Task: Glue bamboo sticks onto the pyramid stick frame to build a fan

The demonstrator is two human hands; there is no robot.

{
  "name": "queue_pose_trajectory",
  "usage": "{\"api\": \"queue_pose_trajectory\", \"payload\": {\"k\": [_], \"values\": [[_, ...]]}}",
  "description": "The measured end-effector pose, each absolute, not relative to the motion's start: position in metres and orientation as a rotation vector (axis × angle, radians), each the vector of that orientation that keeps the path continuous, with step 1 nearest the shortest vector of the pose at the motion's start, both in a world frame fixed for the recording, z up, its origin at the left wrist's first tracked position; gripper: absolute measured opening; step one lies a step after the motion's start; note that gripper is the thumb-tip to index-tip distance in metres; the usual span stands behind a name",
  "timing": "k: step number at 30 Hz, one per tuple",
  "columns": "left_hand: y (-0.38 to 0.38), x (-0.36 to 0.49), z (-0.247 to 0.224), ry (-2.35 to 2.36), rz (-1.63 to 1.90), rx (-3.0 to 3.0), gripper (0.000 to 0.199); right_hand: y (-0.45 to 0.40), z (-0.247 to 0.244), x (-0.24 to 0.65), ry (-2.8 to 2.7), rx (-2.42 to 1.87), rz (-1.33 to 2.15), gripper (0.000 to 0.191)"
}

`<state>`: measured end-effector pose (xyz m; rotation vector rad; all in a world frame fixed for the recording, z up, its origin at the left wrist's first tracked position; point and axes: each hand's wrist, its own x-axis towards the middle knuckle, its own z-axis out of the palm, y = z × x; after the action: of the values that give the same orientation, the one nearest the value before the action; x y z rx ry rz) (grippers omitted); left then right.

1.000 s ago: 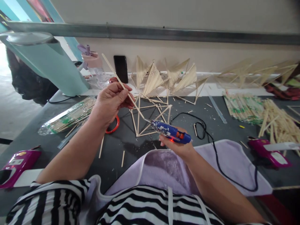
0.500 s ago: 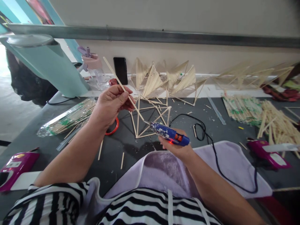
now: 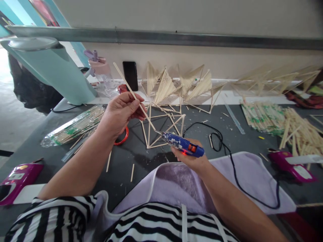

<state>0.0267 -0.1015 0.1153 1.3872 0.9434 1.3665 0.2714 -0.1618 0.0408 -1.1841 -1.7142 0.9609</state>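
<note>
Between the thumb and fingers of my left hand [image 3: 124, 111] is a thin wooden stick [image 3: 124, 81], slanting down to the right. My right hand [image 3: 189, 162] is wrapped round a blue hot glue gun [image 3: 182, 144] with a glowing red light. The gun's nozzle meets the stick's lower end, or comes very close to it. Below and behind them a stick frame [image 3: 148, 132] rests on the dark table [image 3: 148, 168]; the glue gun covers part of it. Orange-red scissor-like handles [image 3: 124, 137] show beside my left wrist.
Finished-looking stick structures [image 3: 164, 87] line the wall beside a phone [image 3: 130, 76]. Bagged sticks [image 3: 73, 126] lie left, with more packs [image 3: 263, 116] and loose sticks [image 3: 302, 134] right. A black cord [image 3: 233, 168] crosses the lilac cloth [image 3: 252, 178]. A teal bin-like container [image 3: 58, 70] stands left.
Both hands keep almost the same pose, stick end at the nozzle. The whole view has shifted very slightly.
</note>
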Motion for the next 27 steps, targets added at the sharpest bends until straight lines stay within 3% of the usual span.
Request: {"api": "queue_pose_trajectory", "payload": {"k": [13,27], "values": [[-0.0995,0.0198,0.1129,0.957,1.317,1.438,0.013,-0.1621,0.0456,0.2771,-1.621,-1.146,1.250,0.015],[-0.1013,0.0236,0.1133,0.942,1.292,1.463,0.010,-0.1628,0.0469,0.2758,-1.712,-1.136,1.150,0.017]]}}
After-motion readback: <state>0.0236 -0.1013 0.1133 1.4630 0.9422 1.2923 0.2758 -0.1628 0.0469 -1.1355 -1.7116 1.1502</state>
